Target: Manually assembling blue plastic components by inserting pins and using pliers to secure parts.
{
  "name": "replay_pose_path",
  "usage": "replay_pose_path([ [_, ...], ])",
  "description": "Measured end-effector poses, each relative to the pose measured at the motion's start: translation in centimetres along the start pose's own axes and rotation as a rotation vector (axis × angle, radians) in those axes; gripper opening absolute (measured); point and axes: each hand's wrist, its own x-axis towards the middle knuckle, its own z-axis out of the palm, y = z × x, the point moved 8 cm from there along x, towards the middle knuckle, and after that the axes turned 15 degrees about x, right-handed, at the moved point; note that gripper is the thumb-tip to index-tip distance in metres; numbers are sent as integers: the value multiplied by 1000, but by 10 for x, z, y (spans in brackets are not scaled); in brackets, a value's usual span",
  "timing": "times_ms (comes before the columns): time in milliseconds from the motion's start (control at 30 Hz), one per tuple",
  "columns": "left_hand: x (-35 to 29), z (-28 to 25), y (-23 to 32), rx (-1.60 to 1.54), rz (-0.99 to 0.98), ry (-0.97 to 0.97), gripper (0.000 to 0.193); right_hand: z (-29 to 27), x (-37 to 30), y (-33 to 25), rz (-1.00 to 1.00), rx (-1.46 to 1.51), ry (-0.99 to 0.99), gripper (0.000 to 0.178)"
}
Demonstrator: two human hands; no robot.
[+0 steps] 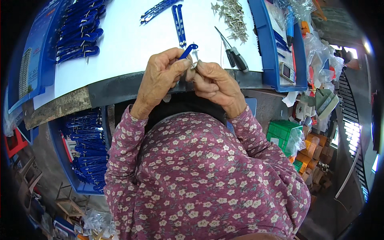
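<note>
Over the front edge of the table, my left hand pinches a blue slender handle piece with a hole at its tip. Close beside it, my right hand is closed on a small silver metal part, its thin stem pointing up by the blue piece. Fingers hide the lower end of both parts, so I cannot tell whether they are joined. Two blue strips with holes lie side by side just beyond my hands. To the right rests a slim pointed tool with black and grey handles.
A heap of small silver parts lies at the back right. Blue pieces are stacked at left. A blue tray holding a small device borders the table at right; below it stands a green crate. Another blue bin full of pieces is lower left.
</note>
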Motion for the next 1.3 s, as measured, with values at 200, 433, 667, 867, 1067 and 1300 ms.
replay_pose_path([
  [200, -2, 1, 8, 84, 66, 60, 18, -2, -1, -6, -192, -212, 57, 24],
  [433, 3, -3, 5, 64, 55, 95, 16, 37, -19, -34, -858, -1439, 327, 19],
  [667, 4, -6, -1, -2, 21, 34, 17, 2, 0, -6, -44, -186, 27, 37],
  [867, 1, -1, 8, -9, 62, 12, 15, 1, 9, 10, -12, 174, -53, 34],
  [1067, 1, -3, 9, 85, 95, 113, 15, 16, -4, -18, -632, -899, 248, 28],
  [1300, 4, -5, -2, -18, 37, 65, 17, 27, -6, -32, -594, -1150, 195, 30],
])
